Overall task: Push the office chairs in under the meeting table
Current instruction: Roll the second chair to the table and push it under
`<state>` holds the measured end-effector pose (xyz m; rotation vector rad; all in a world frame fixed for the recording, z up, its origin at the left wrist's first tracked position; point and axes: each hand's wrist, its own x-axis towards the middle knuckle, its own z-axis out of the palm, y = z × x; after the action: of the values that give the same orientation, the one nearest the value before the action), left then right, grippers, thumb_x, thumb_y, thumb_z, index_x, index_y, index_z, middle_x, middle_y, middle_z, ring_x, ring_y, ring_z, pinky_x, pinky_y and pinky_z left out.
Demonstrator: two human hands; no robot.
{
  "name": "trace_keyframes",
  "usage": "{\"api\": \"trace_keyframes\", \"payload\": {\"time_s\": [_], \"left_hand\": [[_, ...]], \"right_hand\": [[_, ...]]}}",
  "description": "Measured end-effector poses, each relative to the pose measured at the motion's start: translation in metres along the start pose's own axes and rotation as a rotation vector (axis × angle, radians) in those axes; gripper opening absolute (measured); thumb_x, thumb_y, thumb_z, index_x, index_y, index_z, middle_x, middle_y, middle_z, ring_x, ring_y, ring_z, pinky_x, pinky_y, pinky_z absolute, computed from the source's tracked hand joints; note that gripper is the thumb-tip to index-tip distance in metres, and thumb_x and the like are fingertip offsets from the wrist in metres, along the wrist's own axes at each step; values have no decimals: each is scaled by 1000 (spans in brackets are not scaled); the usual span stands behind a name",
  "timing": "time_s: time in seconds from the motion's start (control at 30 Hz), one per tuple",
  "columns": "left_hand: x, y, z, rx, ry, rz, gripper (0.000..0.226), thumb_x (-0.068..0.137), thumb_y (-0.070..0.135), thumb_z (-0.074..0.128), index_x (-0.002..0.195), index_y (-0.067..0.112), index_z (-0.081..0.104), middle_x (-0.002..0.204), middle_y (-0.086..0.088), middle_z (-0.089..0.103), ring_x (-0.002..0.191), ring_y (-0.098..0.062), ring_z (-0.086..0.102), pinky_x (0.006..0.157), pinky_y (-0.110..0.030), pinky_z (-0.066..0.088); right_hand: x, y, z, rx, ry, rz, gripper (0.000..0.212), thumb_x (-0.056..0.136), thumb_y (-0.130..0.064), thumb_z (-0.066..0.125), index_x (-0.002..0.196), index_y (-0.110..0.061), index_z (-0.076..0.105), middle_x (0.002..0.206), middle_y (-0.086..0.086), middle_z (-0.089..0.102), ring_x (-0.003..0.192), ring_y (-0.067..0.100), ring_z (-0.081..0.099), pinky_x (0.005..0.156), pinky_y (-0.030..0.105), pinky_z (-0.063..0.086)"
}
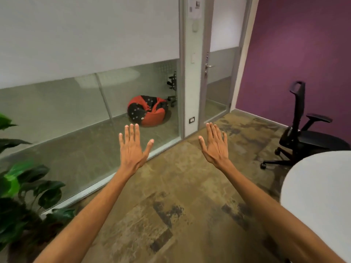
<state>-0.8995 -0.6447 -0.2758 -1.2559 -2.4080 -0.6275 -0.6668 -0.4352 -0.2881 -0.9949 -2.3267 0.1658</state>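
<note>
A black office chair (305, 137) on castors stands at the right, by the purple wall, its seat just beyond the far edge of the white round meeting table (321, 188). My left hand (133, 147) and my right hand (215, 144) are both stretched out in front of me, palms down, fingers spread, holding nothing. Both hands hover over the carpet, well to the left of the chair and touching neither chair nor table.
A glass partition (85, 103) runs along the left, with a red and black beanbag (148, 111) behind it. A glass door (218, 73) stands ahead. A leafy plant (24, 186) fills the lower left. Brown patterned carpet (180, 186) lies between.
</note>
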Motion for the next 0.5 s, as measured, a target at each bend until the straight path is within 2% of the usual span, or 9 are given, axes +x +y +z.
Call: {"api": "trace_keyframes", "payload": {"time_s": [0.17,0.33,0.5], "left_hand": [[94,1,69,-25,-41,71,88,94,70,18,156,8,8,164,-14,6,152,-25,-5,122,-52,0],[203,17,149,-54,-70,136,89,93,69,18,155,7,6,164,-15,5,151,-28,-7,121,-54,-5],[323,53,228,-126,-79,185,87,93,68,16,156,10,1,164,-17,-6,150,-28,-14,121,-55,-3]], "right_hand": [[80,30,43,-34,14,74,68,97,-58,17,152,-17,17,159,3,20,146,18,12,118,50,10],[171,86,91,-90,1,80,68,97,-57,17,152,-17,16,160,3,18,147,17,9,118,48,6],[280,153,119,-117,30,134,67,98,-54,22,152,-15,16,160,5,17,147,18,10,117,50,3]]}}
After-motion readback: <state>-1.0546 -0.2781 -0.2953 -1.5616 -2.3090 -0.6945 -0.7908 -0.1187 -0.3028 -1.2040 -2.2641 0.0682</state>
